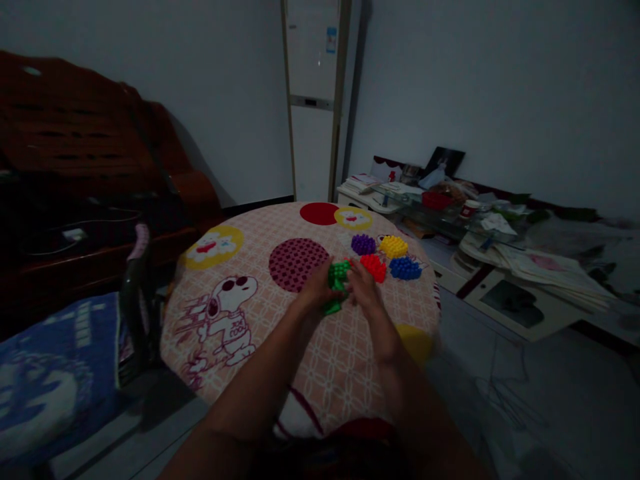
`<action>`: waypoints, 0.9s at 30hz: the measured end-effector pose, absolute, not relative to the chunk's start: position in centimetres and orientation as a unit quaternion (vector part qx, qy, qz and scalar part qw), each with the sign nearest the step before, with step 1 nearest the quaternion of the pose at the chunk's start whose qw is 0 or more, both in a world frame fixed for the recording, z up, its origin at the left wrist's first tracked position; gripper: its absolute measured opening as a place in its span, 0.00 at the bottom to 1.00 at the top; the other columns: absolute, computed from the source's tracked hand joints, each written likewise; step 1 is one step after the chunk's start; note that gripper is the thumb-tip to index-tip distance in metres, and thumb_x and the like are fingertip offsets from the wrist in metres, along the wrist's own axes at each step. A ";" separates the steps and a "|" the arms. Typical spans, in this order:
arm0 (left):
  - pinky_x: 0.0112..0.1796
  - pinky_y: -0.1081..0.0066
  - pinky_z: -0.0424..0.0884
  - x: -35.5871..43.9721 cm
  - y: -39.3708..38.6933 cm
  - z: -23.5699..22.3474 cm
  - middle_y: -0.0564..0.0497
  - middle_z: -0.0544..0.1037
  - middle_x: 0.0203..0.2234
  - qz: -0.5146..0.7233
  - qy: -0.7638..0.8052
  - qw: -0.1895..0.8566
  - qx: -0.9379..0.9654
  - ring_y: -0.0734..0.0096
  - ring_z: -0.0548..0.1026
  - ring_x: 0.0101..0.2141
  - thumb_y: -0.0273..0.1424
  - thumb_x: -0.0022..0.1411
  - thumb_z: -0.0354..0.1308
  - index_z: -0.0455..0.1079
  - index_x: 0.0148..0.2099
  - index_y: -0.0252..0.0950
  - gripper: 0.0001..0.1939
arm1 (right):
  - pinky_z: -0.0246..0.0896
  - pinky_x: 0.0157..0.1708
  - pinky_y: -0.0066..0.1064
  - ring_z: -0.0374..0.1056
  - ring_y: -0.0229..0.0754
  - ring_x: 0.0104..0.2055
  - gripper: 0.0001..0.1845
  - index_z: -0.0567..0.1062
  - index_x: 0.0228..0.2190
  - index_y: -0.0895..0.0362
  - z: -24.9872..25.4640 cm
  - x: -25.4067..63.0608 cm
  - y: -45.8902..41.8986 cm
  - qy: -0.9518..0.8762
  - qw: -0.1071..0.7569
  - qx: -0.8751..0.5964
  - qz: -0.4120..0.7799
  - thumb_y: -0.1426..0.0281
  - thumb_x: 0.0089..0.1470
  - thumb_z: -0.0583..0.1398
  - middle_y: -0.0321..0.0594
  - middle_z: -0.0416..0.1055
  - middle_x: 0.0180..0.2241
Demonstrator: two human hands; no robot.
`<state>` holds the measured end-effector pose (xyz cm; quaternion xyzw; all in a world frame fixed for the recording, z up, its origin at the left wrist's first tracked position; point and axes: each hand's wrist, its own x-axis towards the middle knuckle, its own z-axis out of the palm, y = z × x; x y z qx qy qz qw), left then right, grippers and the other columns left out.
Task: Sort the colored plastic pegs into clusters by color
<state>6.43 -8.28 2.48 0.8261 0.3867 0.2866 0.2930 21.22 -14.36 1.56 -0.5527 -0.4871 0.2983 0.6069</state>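
Over the middle of the round table, my left hand (319, 283) is closed around a bright green bundle (339, 270) of small knobbed pieces. A smooth green part shows below the fingers. My right hand (363, 281) grips the bundle from the other side, its fingers bent against it. Just beyond my right hand lies a red cluster (374, 268) of similar knobbed pieces. Purple (363, 245), yellow (394, 247) and blue (405, 268) clusters lie close around it. The picture is dark, and the pieces are too small to name exactly.
A patterned cloth with a cartoon dog covers the table (280, 333). To the left stand a chair (137, 300) with a blue cover and a wooden bench (75, 153). Cluttered low furniture (520, 307) runs along the right wall. A tall white cabinet-like unit (313, 147) stands behind.
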 end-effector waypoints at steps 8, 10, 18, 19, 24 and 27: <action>0.52 0.59 0.73 -4.0 -1.3 3.6 0.39 0.78 0.52 0.255 0.600 0.150 0.743 0.50 0.76 0.53 0.31 0.59 0.60 0.69 0.62 0.33 0.28 | 0.71 0.46 0.40 0.73 0.50 0.49 0.25 0.80 0.47 0.58 5.2 29.1 -13.4 -0.413 0.654 -0.632 0.040 0.61 0.49 0.61 0.50 0.78 0.49; 0.55 0.58 0.71 -3.5 -1.2 3.4 0.37 0.76 0.55 0.246 0.594 0.131 0.754 0.49 0.74 0.55 0.32 0.59 0.61 0.68 0.63 0.32 0.29 | 0.67 0.51 0.44 0.73 0.53 0.49 0.23 0.81 0.44 0.62 4.7 34.8 -14.7 -0.320 0.617 -0.716 -0.068 0.62 0.49 0.60 0.54 0.79 0.47; 0.59 0.56 0.69 -0.8 1.8 1.9 0.38 0.72 0.60 0.254 0.550 0.114 0.787 0.49 0.71 0.60 0.31 0.54 0.66 0.68 0.63 0.35 0.34 | 0.67 0.48 0.38 0.74 0.51 0.47 0.21 0.83 0.40 0.59 2.9 36.2 -10.5 -0.389 0.426 -0.812 0.086 0.60 0.56 0.56 0.50 0.80 0.41; 0.59 0.56 0.69 -0.8 2.3 1.7 0.38 0.72 0.60 0.264 0.545 0.117 0.787 0.50 0.71 0.60 0.32 0.55 0.66 0.67 0.64 0.35 0.34 | 0.67 0.50 0.39 0.74 0.51 0.49 0.22 0.81 0.45 0.58 2.8 33.8 -9.5 -0.415 0.435 -0.791 0.116 0.59 0.56 0.57 0.48 0.80 0.44; 0.61 0.54 0.66 -0.9 3.3 1.3 0.38 0.74 0.58 0.329 0.509 0.143 0.782 0.53 0.71 0.59 0.38 0.65 0.57 0.68 0.63 0.33 0.28 | 0.74 0.37 0.38 0.75 0.50 0.45 0.37 0.67 0.64 0.53 2.9 21.6 -6.3 -0.522 0.457 -0.654 0.303 0.54 0.57 0.60 0.47 0.74 0.54; 0.61 0.53 0.67 -1.2 3.2 1.3 0.40 0.75 0.57 0.363 0.500 0.161 0.769 0.54 0.72 0.58 0.40 0.66 0.53 0.70 0.61 0.34 0.25 | 0.73 0.32 0.37 0.75 0.46 0.37 0.39 0.63 0.67 0.50 4.1 18.7 -5.4 -0.601 0.461 -0.535 0.375 0.53 0.58 0.60 0.45 0.75 0.52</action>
